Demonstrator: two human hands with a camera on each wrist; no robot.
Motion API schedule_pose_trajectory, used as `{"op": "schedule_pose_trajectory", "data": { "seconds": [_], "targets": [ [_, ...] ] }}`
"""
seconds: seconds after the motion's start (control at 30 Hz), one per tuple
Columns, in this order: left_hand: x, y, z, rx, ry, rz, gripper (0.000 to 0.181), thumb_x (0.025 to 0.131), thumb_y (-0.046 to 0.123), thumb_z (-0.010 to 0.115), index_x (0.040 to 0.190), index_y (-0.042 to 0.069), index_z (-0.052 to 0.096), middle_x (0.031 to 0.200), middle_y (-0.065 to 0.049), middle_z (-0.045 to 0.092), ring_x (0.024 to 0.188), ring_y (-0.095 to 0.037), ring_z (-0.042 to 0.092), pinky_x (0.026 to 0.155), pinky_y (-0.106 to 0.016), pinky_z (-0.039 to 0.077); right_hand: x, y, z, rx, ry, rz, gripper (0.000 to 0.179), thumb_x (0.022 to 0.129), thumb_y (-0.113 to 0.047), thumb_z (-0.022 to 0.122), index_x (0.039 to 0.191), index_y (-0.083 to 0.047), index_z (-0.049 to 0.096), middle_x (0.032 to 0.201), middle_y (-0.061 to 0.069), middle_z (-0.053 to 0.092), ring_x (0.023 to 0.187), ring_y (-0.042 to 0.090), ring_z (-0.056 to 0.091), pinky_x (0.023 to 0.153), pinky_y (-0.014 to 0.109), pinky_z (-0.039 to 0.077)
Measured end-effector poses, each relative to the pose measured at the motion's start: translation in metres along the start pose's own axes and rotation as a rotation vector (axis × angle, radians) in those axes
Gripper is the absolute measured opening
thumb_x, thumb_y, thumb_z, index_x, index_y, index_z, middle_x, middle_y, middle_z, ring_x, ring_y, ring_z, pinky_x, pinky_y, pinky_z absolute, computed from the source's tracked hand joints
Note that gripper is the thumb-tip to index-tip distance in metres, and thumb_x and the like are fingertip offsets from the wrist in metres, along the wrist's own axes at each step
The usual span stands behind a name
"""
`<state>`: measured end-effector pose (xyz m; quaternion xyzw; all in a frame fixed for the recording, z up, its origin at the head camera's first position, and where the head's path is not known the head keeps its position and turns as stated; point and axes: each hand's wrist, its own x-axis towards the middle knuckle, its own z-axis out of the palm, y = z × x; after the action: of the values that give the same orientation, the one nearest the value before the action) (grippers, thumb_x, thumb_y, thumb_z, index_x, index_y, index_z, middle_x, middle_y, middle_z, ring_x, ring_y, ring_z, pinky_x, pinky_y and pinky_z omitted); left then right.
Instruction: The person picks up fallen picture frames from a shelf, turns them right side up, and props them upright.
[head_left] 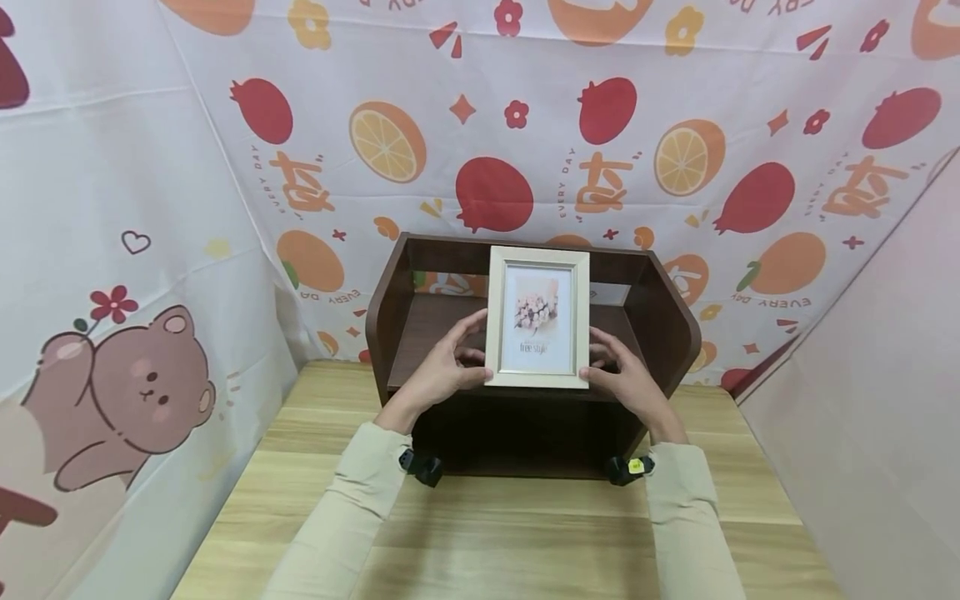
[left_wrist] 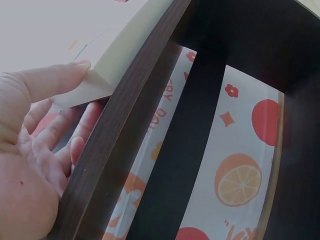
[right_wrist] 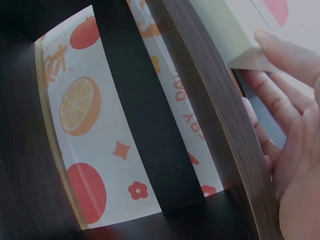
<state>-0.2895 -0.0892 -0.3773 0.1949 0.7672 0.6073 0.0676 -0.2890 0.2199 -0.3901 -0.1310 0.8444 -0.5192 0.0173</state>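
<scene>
A cream picture frame [head_left: 494, 317] with a flower print and the words "free style" stands in the middle of a dark brown two-level shelf [head_left: 387, 308], at the front of its upper board. Its lower edge is by the board's front edge, and whether it rests there is hard to tell. My left hand [head_left: 442, 367] grips the lower left corner, thumb on the front and fingers behind. At the lower right corner, my right hand [head_left: 628, 382] holds it likewise. Both wrist views show the thumbs against the frame's side [left_wrist: 120, 55], with fingers near the shelf's front edge [right_wrist: 225, 115].
The shelf stands on a light wooden table [head_left: 480, 533], against a fruit-print cloth [head_left: 555, 158]. Its lower level [head_left: 517, 433] opens toward me, and side panels rise at both ends. A bear-print curtain [head_left: 150, 392] hangs at left; a pale wall [head_left: 870, 400] bounds the right.
</scene>
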Motion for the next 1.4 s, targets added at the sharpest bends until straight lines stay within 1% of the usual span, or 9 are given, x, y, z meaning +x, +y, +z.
{"op": "schedule_pose_trajectory", "data": {
  "seconds": [0.13, 0.33, 0.47, 0.57, 0.7, 0.83, 1.03, 1.27, 1.4],
  "targets": [
    [0.0025, -0.0018, -0.0001, 0.055, 0.013, 0.024, 0.087, 0.084, -0.001, 0.069, 0.153, 0.025, 0.023, 0.151, -0.011, 0.031, 0.112, -0.031, 0.055, 0.077, -0.030, 0.044, 0.0005, -0.0023, 0.0019, -0.020, 0.006, 0.019, 0.062, 0.092, -0.024, 0.067, 0.147, -0.016, 0.040, 0.129, 0.016, 0.060, 0.101, 0.019, 0.050, 0.088, 0.031, 0.041],
    [0.0046, -0.0038, -0.0002, 0.073, 0.023, 0.032, 0.088, 0.084, 0.000, 0.070, 0.154, 0.022, 0.022, 0.151, -0.012, 0.032, 0.117, -0.034, 0.054, 0.085, -0.035, 0.038, 0.0006, -0.0038, 0.0027, -0.034, 0.031, 0.001, 0.059, 0.091, -0.022, 0.068, 0.144, -0.015, 0.045, 0.123, 0.015, 0.061, 0.098, 0.019, 0.050, 0.086, 0.030, 0.041],
    [0.0050, -0.0058, -0.0015, 0.102, 0.039, 0.045, 0.088, 0.084, 0.003, 0.072, 0.154, 0.021, 0.023, 0.147, -0.015, 0.042, 0.124, -0.035, 0.050, 0.097, -0.046, 0.037, 0.0018, -0.0029, 0.0024, -0.053, 0.044, -0.010, 0.059, 0.091, -0.022, 0.068, 0.145, -0.016, 0.045, 0.121, 0.013, 0.058, 0.098, 0.018, 0.049, 0.085, 0.030, 0.041],
    [0.0042, -0.0072, -0.0034, 0.095, 0.055, 0.043, 0.087, 0.083, 0.004, 0.073, 0.154, 0.024, 0.027, 0.139, -0.016, 0.049, 0.123, -0.034, 0.050, 0.102, -0.051, 0.038, 0.0029, -0.0017, 0.0025, -0.059, 0.042, -0.007, 0.059, 0.091, -0.024, 0.068, 0.145, -0.018, 0.045, 0.122, 0.013, 0.056, 0.100, 0.019, 0.050, 0.085, 0.029, 0.043],
    [0.0023, -0.0072, -0.0048, 0.073, 0.077, 0.047, 0.082, 0.083, 0.005, 0.074, 0.151, 0.026, 0.033, 0.128, -0.015, 0.054, 0.116, -0.032, 0.052, 0.102, -0.049, 0.039, 0.0028, -0.0006, 0.0028, -0.060, 0.047, -0.007, 0.060, 0.091, -0.024, 0.068, 0.145, -0.018, 0.044, 0.127, 0.015, 0.056, 0.101, 0.020, 0.050, 0.084, 0.028, 0.044],
    [0.0011, -0.0067, -0.0039, 0.052, 0.088, 0.063, 0.077, 0.082, 0.005, 0.074, 0.148, 0.024, 0.038, 0.121, -0.017, 0.055, 0.110, -0.031, 0.053, 0.097, -0.045, 0.041, 0.0013, -0.0012, 0.0032, -0.051, 0.056, -0.021, 0.060, 0.091, -0.020, 0.068, 0.145, -0.016, 0.042, 0.130, 0.018, 0.055, 0.100, 0.021, 0.051, 0.083, 0.028, 0.044],
    [-0.0002, -0.0072, -0.0029, 0.040, 0.093, 0.065, 0.073, 0.083, 0.005, 0.074, 0.146, 0.020, 0.040, 0.121, -0.017, 0.055, 0.108, -0.031, 0.054, 0.094, -0.042, 0.043, 0.0004, -0.0010, 0.0042, -0.040, 0.066, -0.021, 0.063, 0.090, -0.016, 0.068, 0.146, -0.015, 0.040, 0.131, 0.019, 0.054, 0.098, 0.020, 0.051, 0.080, 0.027, 0.045],
    [-0.0015, -0.0069, -0.0031, 0.051, 0.061, 0.050, 0.062, 0.084, 0.005, 0.071, 0.141, 0.011, 0.046, 0.122, -0.019, 0.056, 0.106, -0.030, 0.058, 0.089, -0.035, 0.047, -0.0008, -0.0006, 0.0042, -0.032, 0.080, -0.008, 0.060, 0.091, -0.015, 0.067, 0.144, -0.012, 0.039, 0.128, 0.019, 0.052, 0.096, 0.017, 0.051, 0.077, 0.023, 0.046],
    [-0.0014, -0.0071, -0.0042, 0.054, 0.054, 0.041, 0.061, 0.085, 0.005, 0.071, 0.140, 0.010, 0.047, 0.122, -0.019, 0.055, 0.105, -0.029, 0.058, 0.089, -0.034, 0.048, -0.0025, -0.0034, 0.0043, -0.023, 0.075, -0.013, 0.057, 0.091, -0.016, 0.067, 0.142, -0.011, 0.041, 0.127, 0.018, 0.052, 0.094, 0.014, 0.051, 0.076, 0.022, 0.046]
  ]
}}
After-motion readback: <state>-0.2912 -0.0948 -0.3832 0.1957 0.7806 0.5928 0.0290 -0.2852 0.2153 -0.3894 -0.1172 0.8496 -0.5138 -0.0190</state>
